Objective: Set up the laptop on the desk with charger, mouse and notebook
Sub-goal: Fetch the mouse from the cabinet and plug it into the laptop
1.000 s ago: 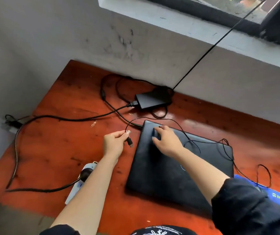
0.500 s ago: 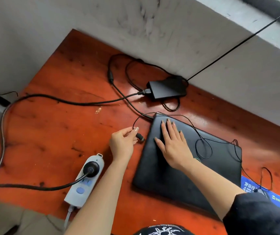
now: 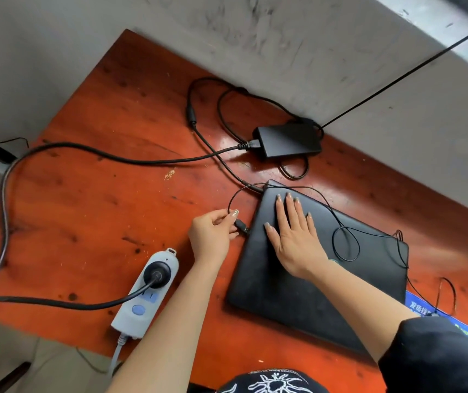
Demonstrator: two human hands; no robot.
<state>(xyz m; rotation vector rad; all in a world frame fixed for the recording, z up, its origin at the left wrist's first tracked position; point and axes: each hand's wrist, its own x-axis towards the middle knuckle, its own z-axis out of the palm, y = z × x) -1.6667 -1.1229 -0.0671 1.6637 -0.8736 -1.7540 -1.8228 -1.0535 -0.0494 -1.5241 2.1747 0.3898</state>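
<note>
Left grip [image 3: 213, 236] pinches the USB plug [image 3: 243, 226] of the thin mouse cable [image 3: 346, 243] btw thumb & forefinger. The tip is aimed at the laptop [image 3: 312, 293] edge just right of it, prob. lining up w/ a side port; the port itself isn't visible. Right grip [image 3: 295, 239] holds nothing: palm & straight fingers lie flat on the closed lid, likely bracing the laptop so it won't slide as the plug pushes in. The cable loops slack over the lid right of that grip, so no tug on the plug. Charger brick [image 3: 289, 139] sits beyond both grips by the wall, its lead reaching the laptop's far corner; seated or not, can't tell. Power strip [image 3: 147, 293] lies on the desk [image 3: 85, 222] nearer the person than the left grip. Mouse & notebook not identifiable.
</note>
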